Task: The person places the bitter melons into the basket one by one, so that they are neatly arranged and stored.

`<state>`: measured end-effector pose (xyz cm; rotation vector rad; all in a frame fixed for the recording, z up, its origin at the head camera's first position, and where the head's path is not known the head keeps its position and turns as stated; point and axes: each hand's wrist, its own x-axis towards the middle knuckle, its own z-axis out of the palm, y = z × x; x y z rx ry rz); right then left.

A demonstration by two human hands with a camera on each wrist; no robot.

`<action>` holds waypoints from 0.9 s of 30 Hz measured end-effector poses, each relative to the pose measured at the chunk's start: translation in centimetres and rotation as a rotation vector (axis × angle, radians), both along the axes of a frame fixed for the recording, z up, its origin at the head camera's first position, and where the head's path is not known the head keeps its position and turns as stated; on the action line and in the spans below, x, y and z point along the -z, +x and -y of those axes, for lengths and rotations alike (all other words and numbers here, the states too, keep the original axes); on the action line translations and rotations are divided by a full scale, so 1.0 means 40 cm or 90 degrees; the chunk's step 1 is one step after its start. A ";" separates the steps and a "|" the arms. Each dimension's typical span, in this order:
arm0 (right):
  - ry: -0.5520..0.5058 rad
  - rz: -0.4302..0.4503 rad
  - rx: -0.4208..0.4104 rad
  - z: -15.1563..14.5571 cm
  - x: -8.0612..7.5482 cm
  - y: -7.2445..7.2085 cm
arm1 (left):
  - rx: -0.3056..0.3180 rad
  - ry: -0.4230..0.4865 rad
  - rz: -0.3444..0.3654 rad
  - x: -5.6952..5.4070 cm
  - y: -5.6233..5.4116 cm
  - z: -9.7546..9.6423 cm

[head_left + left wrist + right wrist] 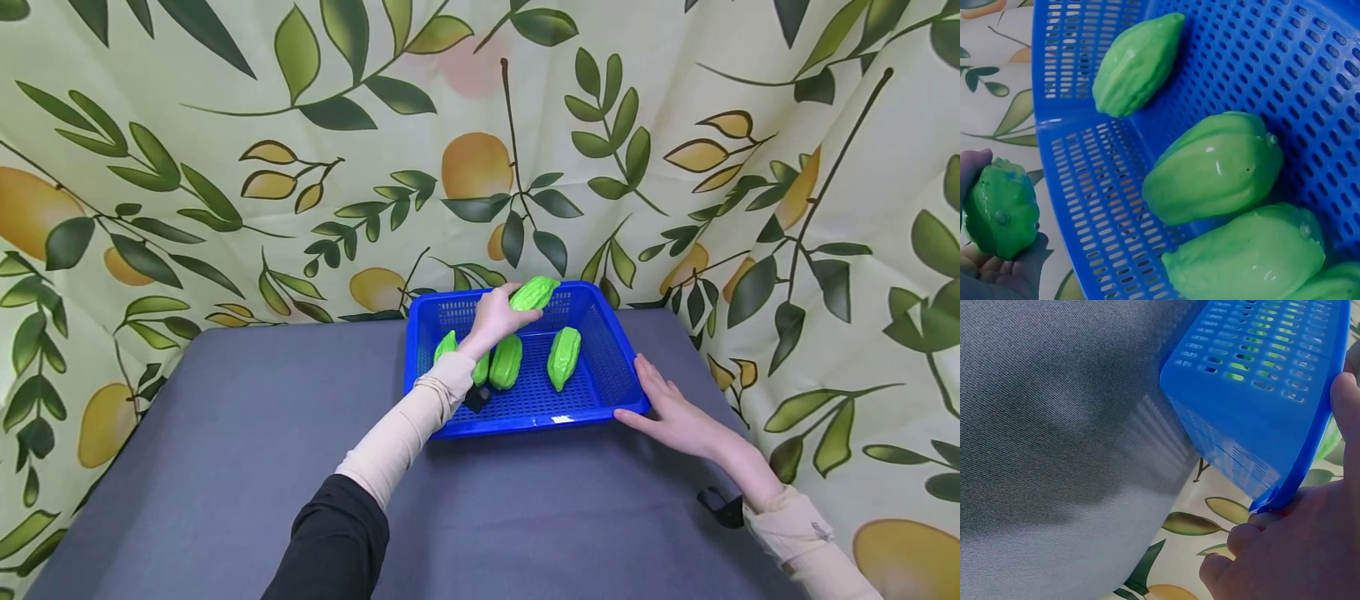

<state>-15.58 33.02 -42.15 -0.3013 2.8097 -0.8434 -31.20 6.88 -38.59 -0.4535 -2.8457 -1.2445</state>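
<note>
My left hand (497,317) holds a glossy green ribbed fruit (535,293) between thumb and fingers, above the back part of a blue plastic basket (480,429). The left wrist view shows this held fruit (1002,209) end-on, beyond the basket's slotted wall. Several similar green fruits lie in the basket: one (564,357) apart on the right, others such as this one (506,362) grouped on the left, partly hidden by my left wrist. My right hand (678,417) holds the basket's front right corner, with the thumb (1346,403) at the rim and the fingers around the corner.
The basket stands on a grey cloth-covered table (300,392), near its back edge. Behind and to the right hangs a curtain (405,200) printed with leaves and fruit. A black strap (722,507) is at my right wrist.
</note>
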 end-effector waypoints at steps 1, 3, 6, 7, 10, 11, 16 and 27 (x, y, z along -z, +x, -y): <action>-0.001 0.000 -0.001 0.000 0.000 0.000 | 0.006 0.002 0.000 0.002 0.000 -0.001; 0.001 -0.001 0.000 0.000 0.001 -0.001 | 0.014 0.007 0.000 0.008 -0.002 -0.004; 0.003 -0.001 0.000 -0.002 0.003 -0.001 | 0.026 0.002 -0.007 0.017 -0.006 -0.009; 0.003 -0.001 0.001 -0.003 0.005 -0.002 | 0.031 -0.008 -0.010 0.020 -0.008 -0.012; 0.007 0.000 0.002 -0.004 0.009 -0.004 | 0.052 -0.035 -0.012 0.032 -0.012 -0.019; 0.006 0.000 0.001 -0.004 0.011 -0.005 | 0.059 -0.040 -0.009 0.036 -0.012 -0.021; 0.003 0.002 0.002 -0.003 0.013 -0.007 | 0.071 -0.051 -0.001 0.050 -0.016 -0.027; 0.005 0.004 -0.001 -0.001 -0.001 -0.001 | 0.077 -0.097 0.030 0.070 -0.012 -0.021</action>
